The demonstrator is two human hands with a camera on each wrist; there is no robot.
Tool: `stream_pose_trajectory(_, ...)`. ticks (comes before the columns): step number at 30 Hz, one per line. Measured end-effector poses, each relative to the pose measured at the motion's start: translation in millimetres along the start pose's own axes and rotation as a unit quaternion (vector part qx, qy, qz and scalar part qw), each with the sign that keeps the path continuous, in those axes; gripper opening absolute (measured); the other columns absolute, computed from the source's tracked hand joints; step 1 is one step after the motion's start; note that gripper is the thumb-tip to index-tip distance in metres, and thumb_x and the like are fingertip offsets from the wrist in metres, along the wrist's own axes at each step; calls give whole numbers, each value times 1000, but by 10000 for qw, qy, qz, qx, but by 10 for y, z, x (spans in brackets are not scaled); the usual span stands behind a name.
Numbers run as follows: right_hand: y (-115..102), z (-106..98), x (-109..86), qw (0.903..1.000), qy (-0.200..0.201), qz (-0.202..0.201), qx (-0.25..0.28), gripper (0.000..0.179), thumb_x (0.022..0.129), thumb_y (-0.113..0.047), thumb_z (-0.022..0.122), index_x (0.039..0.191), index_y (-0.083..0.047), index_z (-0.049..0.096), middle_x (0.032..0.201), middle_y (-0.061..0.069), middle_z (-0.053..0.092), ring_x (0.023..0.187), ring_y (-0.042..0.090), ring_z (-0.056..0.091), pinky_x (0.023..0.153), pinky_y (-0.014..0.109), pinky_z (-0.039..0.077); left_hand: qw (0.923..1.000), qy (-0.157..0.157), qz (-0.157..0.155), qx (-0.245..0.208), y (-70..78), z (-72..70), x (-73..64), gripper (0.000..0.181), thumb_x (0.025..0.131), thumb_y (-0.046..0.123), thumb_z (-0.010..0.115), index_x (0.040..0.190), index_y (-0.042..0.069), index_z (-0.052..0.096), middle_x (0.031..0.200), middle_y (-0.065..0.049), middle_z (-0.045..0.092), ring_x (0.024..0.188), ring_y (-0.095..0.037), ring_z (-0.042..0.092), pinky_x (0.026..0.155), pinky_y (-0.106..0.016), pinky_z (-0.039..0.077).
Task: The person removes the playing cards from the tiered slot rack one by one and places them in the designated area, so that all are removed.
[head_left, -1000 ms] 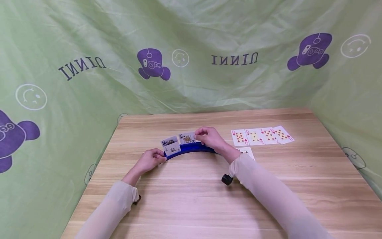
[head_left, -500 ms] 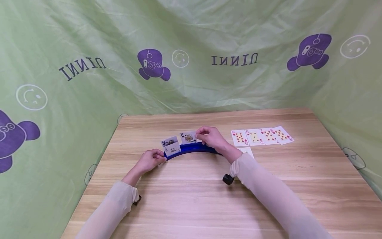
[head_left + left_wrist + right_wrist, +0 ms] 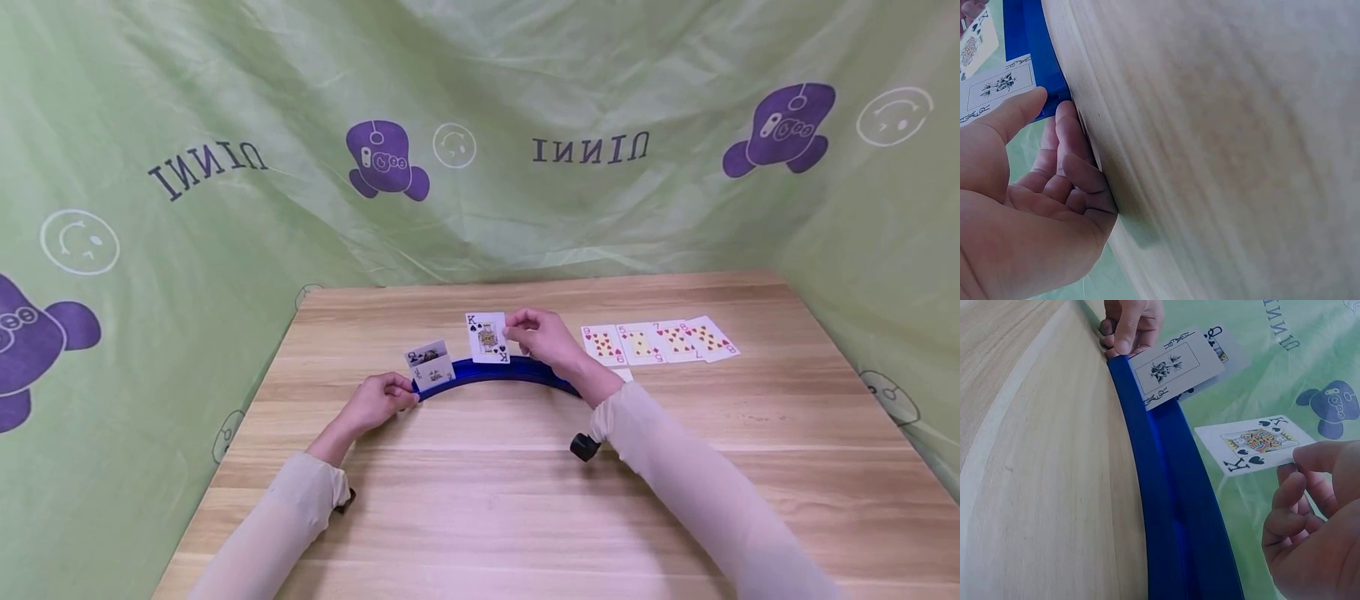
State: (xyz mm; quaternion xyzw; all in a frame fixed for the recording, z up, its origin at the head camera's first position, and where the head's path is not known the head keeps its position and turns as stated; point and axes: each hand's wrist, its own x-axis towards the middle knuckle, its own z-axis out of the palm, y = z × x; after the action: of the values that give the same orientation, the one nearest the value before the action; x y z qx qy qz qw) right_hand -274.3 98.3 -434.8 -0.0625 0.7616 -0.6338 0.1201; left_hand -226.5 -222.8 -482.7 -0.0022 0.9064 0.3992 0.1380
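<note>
A curved blue card holder (image 3: 517, 371) lies on the table. My left hand (image 3: 375, 404) pinches its left end, thumb on top and fingers against the end, as the left wrist view shows. In the holder's left part stand a joker card (image 3: 1172, 365) and, behind it, a black queen card (image 3: 1219, 353), mostly covered. My right hand (image 3: 546, 337) pinches the king of spades (image 3: 489, 337) by its right edge between thumb and fingers. In the right wrist view the king (image 3: 1257, 445) is apart from the holder, tilted, over its far side.
Right of the holder, a row of red playing cards lies face up: a nine (image 3: 602, 343), a five (image 3: 639, 343), a seven (image 3: 675, 340) and an eight (image 3: 711, 337). Below the nine, a white card (image 3: 625, 375) is mostly hidden by my right wrist. Green cloth (image 3: 480, 225) hangs behind the table (image 3: 465, 500).
My right hand has moved right and slightly up, lifting the king of spades from behind the holder's rim so its whole face shows. My left hand has stayed at the holder's end.
</note>
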Motion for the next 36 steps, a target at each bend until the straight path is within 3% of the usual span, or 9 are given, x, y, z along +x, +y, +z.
stream_pose_trajectory(10,-24,-202,-80,9991,14,185,382,19,96,-12,63,111,-1,61,84,-4,64,56,6,44,52,19,34,10000,1,6,53,41,-37,14,23,89,16,73,106,3,66,96,-10,71,80,-16,62,69,-26,50)
stream_pose_trajectory(20,20,-428,-172,9991,49,252,351,24,98,-13,59,117,1,57,85,-4,61,52,7,38,51,21,28,9999,40,64,72,17,-11,6,21,89,16,74,105,4,67,94,-9,71,79,-16,62,67,-27,50)
stream_pose_trajectory(36,104,-785,-365,9993,223,284,71,25,99,-12,57,118,4,55,86,-5,60,57,4,43,53,19,32,10000,0,67,-65,-8,-1,-7,21,89,16,74,105,3,66,93,-9,71,78,-16,62,66,-27,50)
